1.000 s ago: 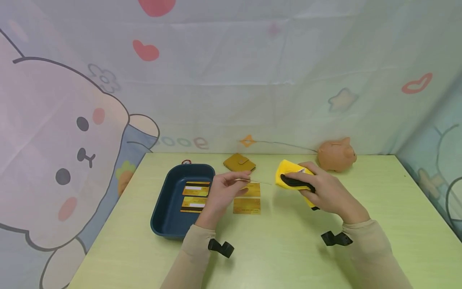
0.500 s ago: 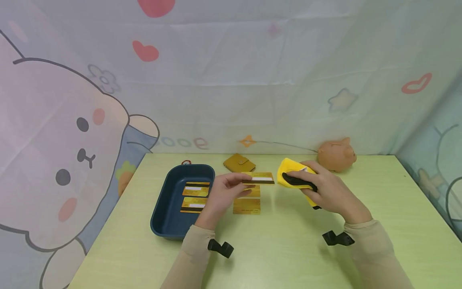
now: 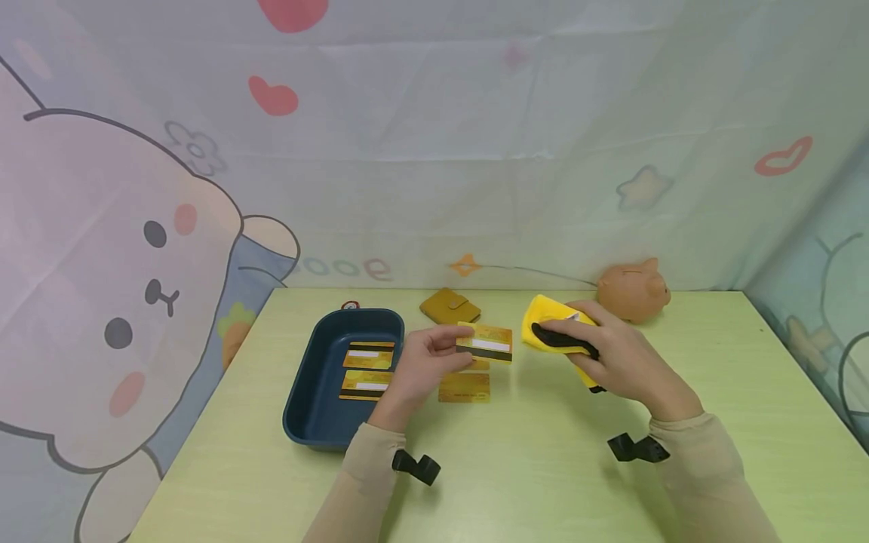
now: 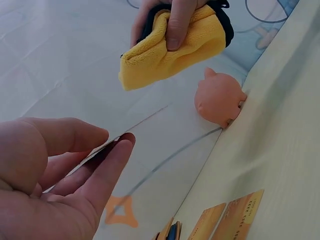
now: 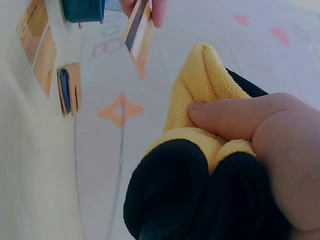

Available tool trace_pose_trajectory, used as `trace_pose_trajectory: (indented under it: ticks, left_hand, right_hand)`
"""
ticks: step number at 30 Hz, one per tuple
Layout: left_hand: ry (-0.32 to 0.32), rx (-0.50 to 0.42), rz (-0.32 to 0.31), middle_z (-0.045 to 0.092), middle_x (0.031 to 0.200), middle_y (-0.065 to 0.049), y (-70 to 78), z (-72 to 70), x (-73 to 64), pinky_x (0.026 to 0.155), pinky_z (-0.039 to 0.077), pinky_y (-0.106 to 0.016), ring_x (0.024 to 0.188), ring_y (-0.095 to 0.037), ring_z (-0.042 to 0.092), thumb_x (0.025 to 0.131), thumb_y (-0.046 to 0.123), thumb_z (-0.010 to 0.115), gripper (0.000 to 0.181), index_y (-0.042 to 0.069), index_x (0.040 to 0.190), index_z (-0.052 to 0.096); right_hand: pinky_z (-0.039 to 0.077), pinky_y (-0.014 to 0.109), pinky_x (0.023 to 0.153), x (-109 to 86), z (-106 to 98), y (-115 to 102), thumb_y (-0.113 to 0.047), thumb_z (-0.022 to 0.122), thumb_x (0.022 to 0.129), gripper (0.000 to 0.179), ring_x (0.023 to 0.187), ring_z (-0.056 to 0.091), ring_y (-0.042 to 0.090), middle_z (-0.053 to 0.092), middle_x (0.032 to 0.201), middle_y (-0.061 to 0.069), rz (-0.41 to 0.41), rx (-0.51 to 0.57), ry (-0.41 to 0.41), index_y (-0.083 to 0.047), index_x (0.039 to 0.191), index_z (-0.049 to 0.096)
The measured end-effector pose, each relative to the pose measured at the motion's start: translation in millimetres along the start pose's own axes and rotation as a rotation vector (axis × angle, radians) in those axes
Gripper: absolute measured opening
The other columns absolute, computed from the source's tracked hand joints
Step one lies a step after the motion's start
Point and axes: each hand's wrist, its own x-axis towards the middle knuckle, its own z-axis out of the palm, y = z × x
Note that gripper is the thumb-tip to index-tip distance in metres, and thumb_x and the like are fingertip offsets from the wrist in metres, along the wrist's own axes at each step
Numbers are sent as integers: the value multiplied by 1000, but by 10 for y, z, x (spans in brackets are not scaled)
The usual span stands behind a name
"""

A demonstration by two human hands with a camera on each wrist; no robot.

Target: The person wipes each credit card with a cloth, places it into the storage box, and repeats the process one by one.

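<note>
My left hand [image 3: 422, 367] pinches a gold bank card [image 3: 492, 341] by its left end, above the table. The card's back, with a dark stripe and a white strip, shows in the head view; edge-on, it looks like a thin line in the left wrist view. My right hand [image 3: 626, 360] grips a folded yellow cloth [image 4: 175, 47] with black edging, a short gap to the right of the card. In the right wrist view the thumb presses into the cloth [image 5: 200, 85]. Two more gold cards [image 3: 465, 388] lie below the held one, the farther mostly covered by it.
A dark blue tray [image 3: 299, 411] at the left holds two gold cards [image 3: 366, 385]. Behind the cards lies a mustard wallet [image 3: 449, 305]. A piggy bank [image 3: 631, 292] stands at the back right, against the curtain [image 3: 434, 151]. A small red-and-white round item [image 3: 350, 305] sits behind the tray.
The card in my left hand has turned from edge-on to showing its striped back, then tilted further up. My right hand with the cloth has shifted slightly right.
</note>
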Motion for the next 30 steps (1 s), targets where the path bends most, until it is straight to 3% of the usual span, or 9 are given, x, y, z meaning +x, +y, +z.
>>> trace_pose_trajectory:
  ticks: [2,4,7,10,14,16,18,20,30]
  left_hand:
    - [16,17,4,67,133,-19,-11,2,1,99,59,-39,119,-28,69,91,-4,76,45,2,135,70]
    - [22,17,13,68,107,-10,-19,4,0,89,59,-31,98,-21,68,90,-4,76,49,5,137,68]
    - [13,-14,36,40,76,4,-39,14,10,66,45,-26,66,-12,40,89,-6,75,56,9,142,64]
    - [-7,-55,37,19,71,2,-53,35,21,62,37,-28,60,-16,21,89,-10,73,62,13,146,60]
    - [6,-5,4,39,81,3,-57,84,14,74,53,-27,71,-13,40,88,-7,76,64,16,146,61]
    - [10,42,-10,59,103,-3,-53,115,6,86,59,-32,90,-17,58,88,-3,79,64,16,147,62]
    - [-5,58,-20,64,130,-14,-49,149,2,96,60,-39,116,-28,65,88,-1,79,66,15,149,60]
    - [-36,49,-22,64,139,-22,-37,184,-3,100,59,-43,125,-38,65,89,-1,79,68,12,151,57]
    - [-122,-80,26,67,137,-21,3,265,-24,95,62,-40,121,-33,70,93,-6,75,67,5,155,51]
  right_hand:
    - [59,44,71,3,4,-7,4,83,81,66,96,66,27,61,133,11,-3,1,4,-27,138,69]
    - [59,44,72,8,9,-17,4,83,81,65,97,67,27,61,133,11,-7,1,5,-27,137,70]
    - [59,44,72,20,23,-37,3,84,81,65,98,67,28,61,133,12,-14,4,6,-27,137,70]
    - [60,44,72,39,51,-65,3,84,81,66,97,68,28,61,134,13,-22,12,12,-28,138,69]
    - [61,44,73,80,118,-134,1,85,82,67,100,67,28,60,135,13,-44,33,32,-28,140,68]
    - [61,43,74,106,162,-181,0,85,83,68,102,67,28,60,136,13,-62,40,45,-29,142,66]
    - [62,43,74,130,205,-230,0,85,83,69,103,66,28,60,136,13,-78,43,58,-29,143,66]
    - [62,44,74,150,250,-276,-1,85,83,69,104,65,28,60,135,13,-94,44,65,-28,143,65]
    - [61,41,70,168,431,-403,-5,86,84,67,101,63,29,59,135,16,-120,19,38,-27,143,64]
